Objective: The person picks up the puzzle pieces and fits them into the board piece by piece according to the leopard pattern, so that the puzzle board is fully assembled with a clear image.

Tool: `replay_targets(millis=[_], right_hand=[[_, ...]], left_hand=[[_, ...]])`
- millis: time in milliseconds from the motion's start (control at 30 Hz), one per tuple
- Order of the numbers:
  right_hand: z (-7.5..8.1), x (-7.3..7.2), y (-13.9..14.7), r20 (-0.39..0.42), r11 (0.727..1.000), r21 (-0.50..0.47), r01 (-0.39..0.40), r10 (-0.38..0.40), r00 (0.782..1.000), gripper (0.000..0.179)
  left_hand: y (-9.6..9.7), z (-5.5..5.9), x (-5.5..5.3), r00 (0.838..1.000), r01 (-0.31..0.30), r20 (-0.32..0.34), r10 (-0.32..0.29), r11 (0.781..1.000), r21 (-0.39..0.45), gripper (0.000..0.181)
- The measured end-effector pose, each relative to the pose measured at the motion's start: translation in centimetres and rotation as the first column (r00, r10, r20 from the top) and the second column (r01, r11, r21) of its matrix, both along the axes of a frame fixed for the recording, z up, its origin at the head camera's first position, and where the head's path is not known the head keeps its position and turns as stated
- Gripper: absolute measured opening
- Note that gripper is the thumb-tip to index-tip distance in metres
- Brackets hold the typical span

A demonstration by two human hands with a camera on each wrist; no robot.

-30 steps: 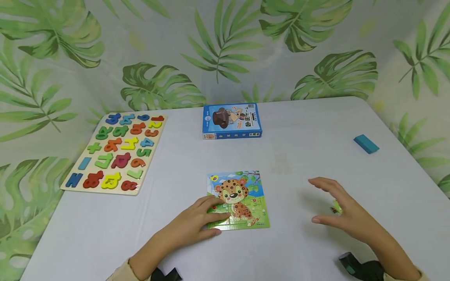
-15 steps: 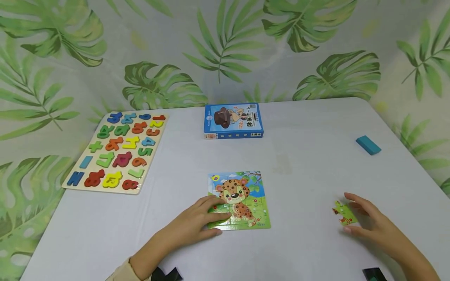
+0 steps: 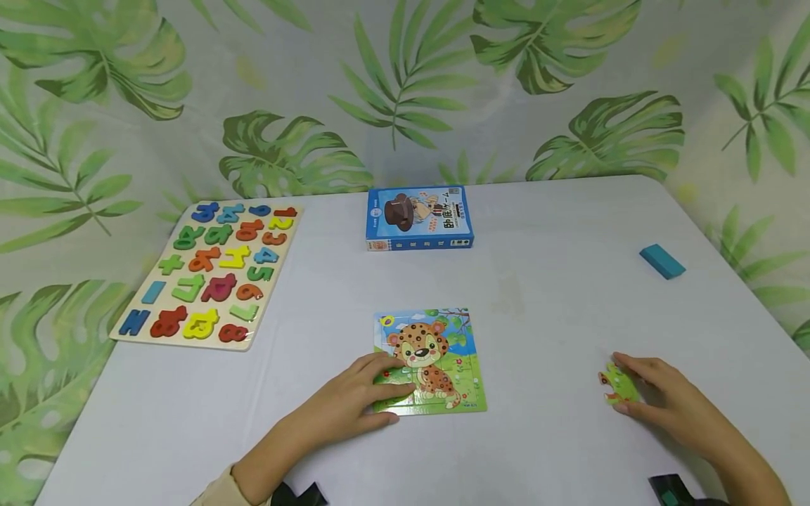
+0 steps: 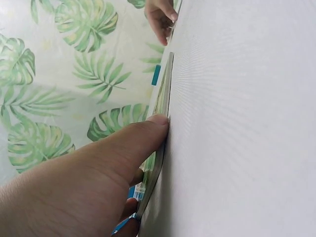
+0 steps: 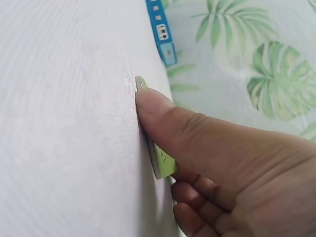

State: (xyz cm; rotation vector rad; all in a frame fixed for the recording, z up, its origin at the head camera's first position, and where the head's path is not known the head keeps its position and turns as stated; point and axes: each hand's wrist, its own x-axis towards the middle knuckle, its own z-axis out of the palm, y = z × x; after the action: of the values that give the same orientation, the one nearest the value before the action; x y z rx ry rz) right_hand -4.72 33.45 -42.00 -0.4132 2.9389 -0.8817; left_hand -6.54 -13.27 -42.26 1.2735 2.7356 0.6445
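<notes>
A square jigsaw puzzle (image 3: 465, 362) with a leopard cub picture lies on the white table, and my left hand (image 3: 354, 393) rests on its left part. In the left wrist view, the thumb (image 4: 148, 127) touches the puzzle's edge; the hand hides that corner in the head view. Farther right, my right hand (image 3: 680, 400) pinches a green jigsaw piece (image 3: 620, 385) between thumb and index finger. The right wrist view shows that piece (image 5: 164, 160) low over the cloth, its green face partly hidden behind the thumb.
At the back stands a blue game box (image 3: 419, 219). A wooden board (image 3: 180, 336) of coloured letters and numbers lies at the left. One blue block (image 3: 661, 261) sits near the right table edge. Leaf-patterned cloth (image 3: 418, 91) hangs behind.
My right hand has moved right and towards the table's front edge, and its thumb and finger have come together on the green jigsaw piece. The left hand stays on the puzzle.
</notes>
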Motion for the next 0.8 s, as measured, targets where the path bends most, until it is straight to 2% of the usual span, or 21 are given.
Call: replay_targets(millis=[100, 167, 367, 500, 600, 733, 800], right_hand=[[0.2, -0.1, -0.5, -0.008, 0.999, 0.042, 0.017, -0.017, 1.000, 0.066], [0.3, -0.2, -0.9, -0.048, 0.996, 0.081, 0.030, -0.026, 0.999, 0.064], [1.4, -0.1, -2.9, -0.176, 0.998, 0.059, 0.004, 0.007, 0.984, 0.064], [2.4, -0.4, -5.3, -0.225, 0.997, -0.011, -0.073, 0.069, 0.972, 0.064], [2.8, -0.7, -7.4, -0.265, 0.987, -0.066, -0.149, 0.127, 0.956, 0.063], [2.6, -1.1, -10.6, -0.314, 0.963, -0.102, -0.250, 0.207, 0.927, 0.063], [2.3, -1.2, -12.3, -0.313, 0.952, -0.109, -0.287, 0.242, 0.918, 0.061]], left_hand=[[0.0, 0.1, 0.1, 1.000, 0.000, 0.004, 0.000, 1.000, -0.001, 0.041], [0.1, 0.2, 0.1, 1.000, 0.000, 0.007, 0.000, 1.000, -0.001, 0.041], [0.1, 0.2, 0.1, 1.000, 0.001, -0.011, -0.001, 1.000, 0.005, 0.041], [0.4, 0.3, 0.2, 0.998, -0.010, -0.060, 0.010, 1.000, -0.003, 0.040], [0.8, 0.4, 0.3, 0.993, -0.025, -0.114, 0.022, 0.999, -0.023, 0.038], [1.5, 0.5, 0.7, 0.981, -0.068, -0.185, 0.054, 0.995, -0.067, 0.036], [2.0, 0.4, 1.0, 0.976, -0.094, -0.205, 0.076, 0.992, -0.081, 0.035]])
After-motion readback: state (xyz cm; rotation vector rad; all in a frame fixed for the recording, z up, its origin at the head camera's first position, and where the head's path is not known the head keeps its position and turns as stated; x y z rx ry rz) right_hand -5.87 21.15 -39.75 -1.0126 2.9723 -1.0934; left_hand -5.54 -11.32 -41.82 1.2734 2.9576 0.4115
